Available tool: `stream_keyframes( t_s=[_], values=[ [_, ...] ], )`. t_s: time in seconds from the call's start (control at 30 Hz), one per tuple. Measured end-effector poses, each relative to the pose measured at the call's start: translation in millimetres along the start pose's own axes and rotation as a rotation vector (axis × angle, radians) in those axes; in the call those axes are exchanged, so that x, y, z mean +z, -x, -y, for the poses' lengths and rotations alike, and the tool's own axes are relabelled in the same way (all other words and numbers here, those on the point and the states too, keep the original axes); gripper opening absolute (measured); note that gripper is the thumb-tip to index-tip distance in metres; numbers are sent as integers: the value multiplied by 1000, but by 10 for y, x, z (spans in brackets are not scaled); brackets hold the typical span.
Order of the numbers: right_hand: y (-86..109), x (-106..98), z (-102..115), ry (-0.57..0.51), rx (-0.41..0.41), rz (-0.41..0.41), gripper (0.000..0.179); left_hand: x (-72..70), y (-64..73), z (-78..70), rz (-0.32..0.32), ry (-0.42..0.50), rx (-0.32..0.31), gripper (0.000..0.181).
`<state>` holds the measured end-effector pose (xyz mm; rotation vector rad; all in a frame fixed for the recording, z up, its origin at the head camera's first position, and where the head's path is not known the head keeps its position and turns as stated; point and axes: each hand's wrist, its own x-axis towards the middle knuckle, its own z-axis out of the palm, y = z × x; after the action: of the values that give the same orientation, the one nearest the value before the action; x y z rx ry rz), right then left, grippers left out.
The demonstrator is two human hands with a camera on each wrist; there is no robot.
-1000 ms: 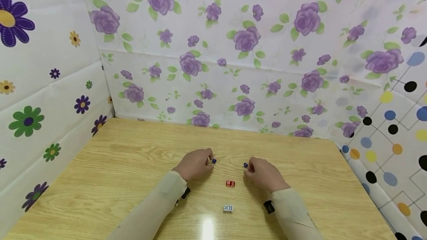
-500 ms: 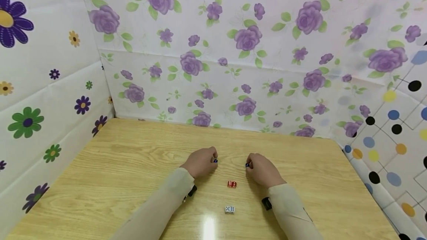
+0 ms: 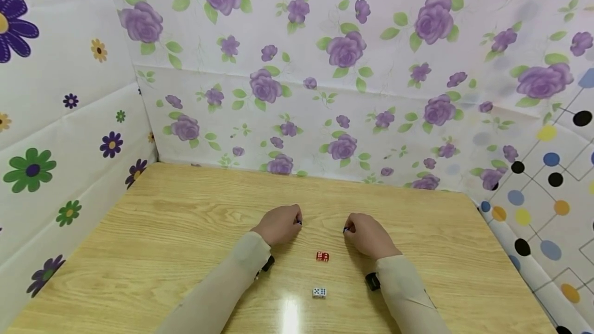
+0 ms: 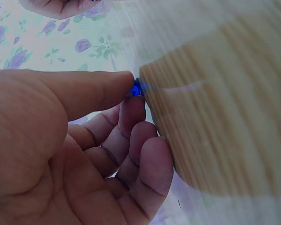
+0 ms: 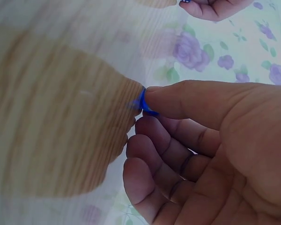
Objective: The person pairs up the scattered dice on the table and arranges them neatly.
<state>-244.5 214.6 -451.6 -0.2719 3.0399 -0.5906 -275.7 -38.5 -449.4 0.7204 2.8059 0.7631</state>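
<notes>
In the head view my left hand (image 3: 277,226) is at mid-table, its thumb and index finger pinching a small blue die (image 4: 136,87). To its right, my right hand (image 3: 369,236) pinches another blue die (image 5: 146,104) the same way. Fingers cover most of both dice, which are right at the wooden tabletop. Between the hands and a little nearer to me, two red dice (image 3: 322,256) sit side by side. Closer still lie two white dice (image 3: 319,293) with dark pips, also side by side.
The wooden table (image 3: 162,236) meets a white cloth wall with purple roses (image 3: 343,49) at the back. A flowered cloth (image 3: 83,117) hangs on the left, a dotted one (image 3: 547,205) on the right. Each wrist wears a black band (image 3: 373,281).
Both hands have come up to the blue dice and now pinch them, the left moving slightly right. The red and white dice keep their places on the table.
</notes>
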Motion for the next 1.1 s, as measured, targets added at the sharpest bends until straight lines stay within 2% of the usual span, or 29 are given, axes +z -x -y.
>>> stream_keyframes(
  t_s=[0.37,0.67,0.93,1.1],
  values=[
    [-10,-21,5,7,5,3,4,-7,-6,12,6,7,-9,5],
    [-16,8,-11,9,-7,4,4,-11,-11,6,20,2,14,7],
    [-5,8,13,-11,-33,9,5,-17,8,-26,67,-6,59,8],
    [7,-6,12,-43,-13,20,6,-17,12,-30,76,-5,47,11]
  ],
)
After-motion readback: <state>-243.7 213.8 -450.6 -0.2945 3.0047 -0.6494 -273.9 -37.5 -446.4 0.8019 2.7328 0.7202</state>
